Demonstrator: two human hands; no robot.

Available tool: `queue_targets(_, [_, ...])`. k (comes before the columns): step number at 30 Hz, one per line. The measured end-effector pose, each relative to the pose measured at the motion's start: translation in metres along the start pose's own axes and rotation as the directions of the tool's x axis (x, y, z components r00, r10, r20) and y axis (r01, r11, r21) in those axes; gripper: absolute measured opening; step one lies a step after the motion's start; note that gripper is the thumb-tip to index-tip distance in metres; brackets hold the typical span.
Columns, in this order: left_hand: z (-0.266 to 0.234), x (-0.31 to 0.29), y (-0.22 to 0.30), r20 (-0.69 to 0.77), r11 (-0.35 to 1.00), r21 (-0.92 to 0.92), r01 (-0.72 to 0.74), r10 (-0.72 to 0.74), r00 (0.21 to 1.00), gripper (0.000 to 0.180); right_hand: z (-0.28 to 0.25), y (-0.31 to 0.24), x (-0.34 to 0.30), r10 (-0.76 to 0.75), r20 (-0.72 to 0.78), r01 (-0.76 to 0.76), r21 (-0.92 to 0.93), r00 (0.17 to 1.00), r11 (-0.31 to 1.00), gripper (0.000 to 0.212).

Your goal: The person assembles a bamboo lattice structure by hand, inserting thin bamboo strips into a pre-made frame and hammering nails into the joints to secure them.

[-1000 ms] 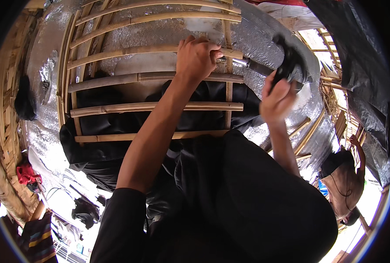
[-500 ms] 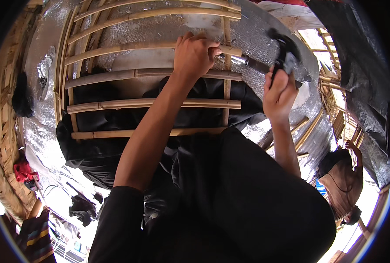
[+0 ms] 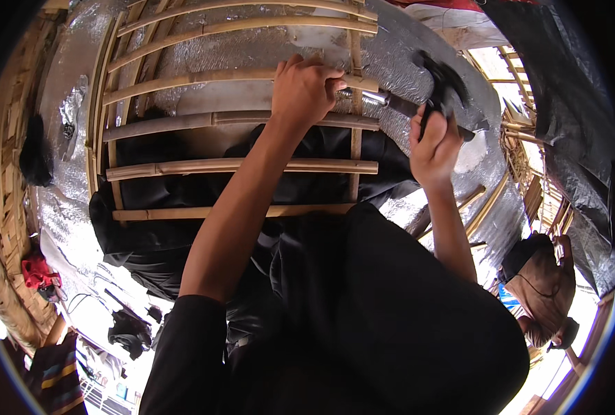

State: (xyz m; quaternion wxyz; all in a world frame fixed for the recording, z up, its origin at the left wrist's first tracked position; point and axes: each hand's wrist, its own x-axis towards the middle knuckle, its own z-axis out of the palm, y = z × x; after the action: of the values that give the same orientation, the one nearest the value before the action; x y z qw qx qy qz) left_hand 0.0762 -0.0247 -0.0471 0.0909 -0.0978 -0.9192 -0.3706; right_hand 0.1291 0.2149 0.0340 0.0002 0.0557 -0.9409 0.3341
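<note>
Hammer [image 3: 440, 81] higher now in right hand [image 3: 433, 146] grip, left hand [image 3: 306, 90] on bamboo slat [image 3: 204, 77].

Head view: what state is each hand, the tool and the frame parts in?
left hand: closed on a bamboo slat
right hand: closed on the hammer, raised
hammer: dark head up, clear of the frame
bamboo slat: horizontal, lying across the upright bamboo strip
upright bamboo strip: crossing the slats
black sheet: draped behind the lower slats

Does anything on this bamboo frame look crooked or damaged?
Nothing looks broken. The bamboo frame has uneven, bowed slats, though the fisheye lens bends edges. Black sheeting sags loosely behind the lower slats. The left hand grips a slat; the right hand holds a hammer.
</note>
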Motion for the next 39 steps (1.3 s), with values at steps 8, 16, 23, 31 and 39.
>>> queue_targets(8, [-0.004, -0.002, -0.002, -0.004, 0.997, 0.014, -0.071, 0.071, 0.997, 0.015, 0.018, 0.037, -0.011, 0.099, -0.035, -0.096, 0.070, 0.994, 0.993, 0.042])
queue_targets(16, [-0.009, -0.010, 0.005, 0.032, 0.999, 0.025, -0.020, 0.019, 0.999, 0.017, -0.022, -0.019, 0.018, 0.176, 0.026, -0.178, 0.095, 0.984, 0.979, 0.051])
queue_targets(23, [-0.013, -0.009, 0.006, 0.043, 0.998, 0.060, -0.024, 0.022, 0.999, 0.016, 0.006, 0.013, 0.001, 0.136, 0.109, -0.143, 0.056, 0.985, 0.988, 0.045])
queue_targets(31, [-0.017, -0.009, 0.010, 0.063, 0.997, 0.066, -0.039, 0.035, 0.997, 0.018, 0.051, 0.057, 0.028, 0.022, 0.049, -0.015, -0.134, 0.999, 0.991, 0.053])
queue_targets(39, [-0.015, -0.009, 0.010, 0.051, 0.998, 0.069, -0.005, 0.002, 0.999, 0.019, 0.047, 0.046, 0.038, -0.038, 0.028, 0.041, -0.114, 0.999, 0.993, 0.040])
